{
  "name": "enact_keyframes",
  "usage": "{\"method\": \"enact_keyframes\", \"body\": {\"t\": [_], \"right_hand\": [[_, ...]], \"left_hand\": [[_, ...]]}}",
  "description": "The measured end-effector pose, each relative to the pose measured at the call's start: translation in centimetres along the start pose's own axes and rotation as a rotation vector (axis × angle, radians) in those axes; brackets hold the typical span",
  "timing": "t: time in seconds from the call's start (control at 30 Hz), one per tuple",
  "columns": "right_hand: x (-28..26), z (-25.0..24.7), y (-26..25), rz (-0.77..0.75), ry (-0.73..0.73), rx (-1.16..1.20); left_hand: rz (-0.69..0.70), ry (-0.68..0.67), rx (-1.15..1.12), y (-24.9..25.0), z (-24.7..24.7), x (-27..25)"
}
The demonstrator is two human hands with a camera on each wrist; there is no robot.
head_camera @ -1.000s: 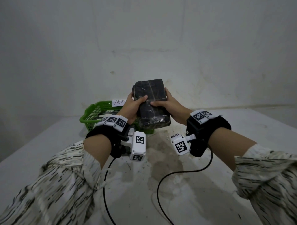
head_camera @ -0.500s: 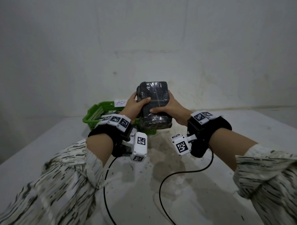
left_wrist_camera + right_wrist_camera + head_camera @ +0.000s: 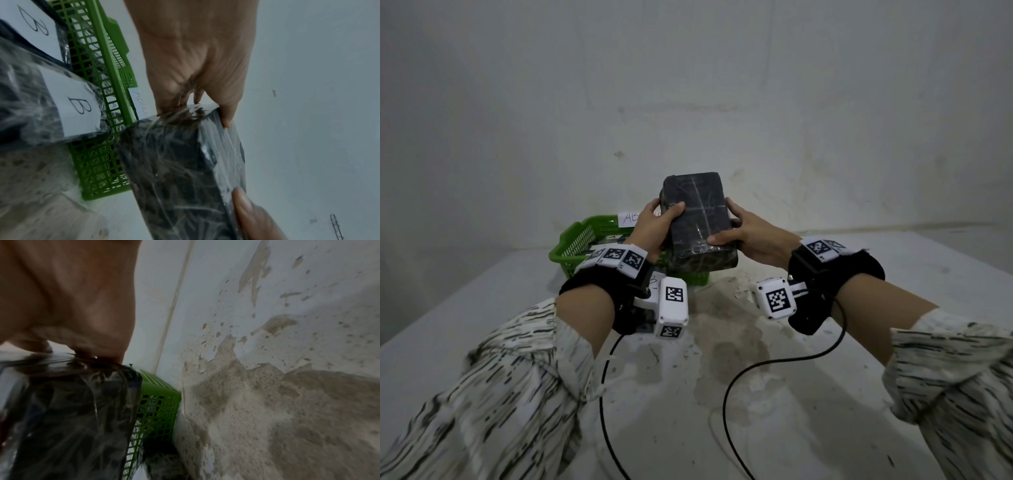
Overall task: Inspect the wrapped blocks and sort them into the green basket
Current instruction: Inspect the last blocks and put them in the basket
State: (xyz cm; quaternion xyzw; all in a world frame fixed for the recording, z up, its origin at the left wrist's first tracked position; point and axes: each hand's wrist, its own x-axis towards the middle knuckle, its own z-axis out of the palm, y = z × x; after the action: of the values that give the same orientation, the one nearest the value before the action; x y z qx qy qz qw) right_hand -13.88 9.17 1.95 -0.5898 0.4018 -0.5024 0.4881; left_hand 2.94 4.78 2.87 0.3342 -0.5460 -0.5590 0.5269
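Observation:
A dark block wrapped in clear film (image 3: 697, 219) is held up in the air between both hands, just in front of the green basket (image 3: 571, 241). My left hand (image 3: 654, 228) grips its left side with the thumb across the top face. My right hand (image 3: 748, 234) grips its right side, thumb on the near edge. In the left wrist view the same block (image 3: 180, 170) fills the middle. Beside it the basket (image 3: 98, 165) holds wrapped blocks bearing white paper labels marked B (image 3: 76, 104). The right wrist view shows the block (image 3: 68, 410) in front of the basket's corner (image 3: 160, 395).
A white paper tag (image 3: 628, 217) with handwriting sticks up at the basket's back rim. The basket stands on a grey stained table (image 3: 722, 342) close to a pale wall (image 3: 688, 85). Two black cables (image 3: 726, 394) run across the table toward me.
Both hands have turned the block, so its top face now tilts more toward me. The right thumb has slid down to the near edge.

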Motion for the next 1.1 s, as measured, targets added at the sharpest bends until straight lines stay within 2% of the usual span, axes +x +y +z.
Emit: {"method": "enact_keyframes", "body": {"t": [0.23,0.4,0.6,0.73,0.83,1.0,1.1], "right_hand": [[0.1,-0.6,-0.1,0.007,0.006,0.015],[0.4,-1.1,0.2,0.002,0.156,0.071],[0.8,0.3,-0.1,-0.073,0.160,-0.182],[0.6,0.1,-0.1,-0.088,0.264,-0.250],[0.0,-0.1,-0.8,-0.015,0.365,-0.403],[-0.7,-0.3,-1.6,-0.030,0.195,-0.349],[-0.8,0.2,-1.7,0.001,0.218,-0.329]], "left_hand": [[-0.011,-0.011,-0.024,-0.4,0.0,0.0],[-0.035,-0.008,-0.031,-0.6,0.1,0.1],[0.100,0.098,0.056,-0.4,1.1,0.1],[0.066,0.025,0.016,0.2,1.6,0.3],[0.013,-0.039,-0.058,0.1,1.3,0.6],[0.030,-0.138,-0.008,0.0,1.7,0.6],[0.038,-0.122,-0.022,0.2,2.0,0.6]]}}
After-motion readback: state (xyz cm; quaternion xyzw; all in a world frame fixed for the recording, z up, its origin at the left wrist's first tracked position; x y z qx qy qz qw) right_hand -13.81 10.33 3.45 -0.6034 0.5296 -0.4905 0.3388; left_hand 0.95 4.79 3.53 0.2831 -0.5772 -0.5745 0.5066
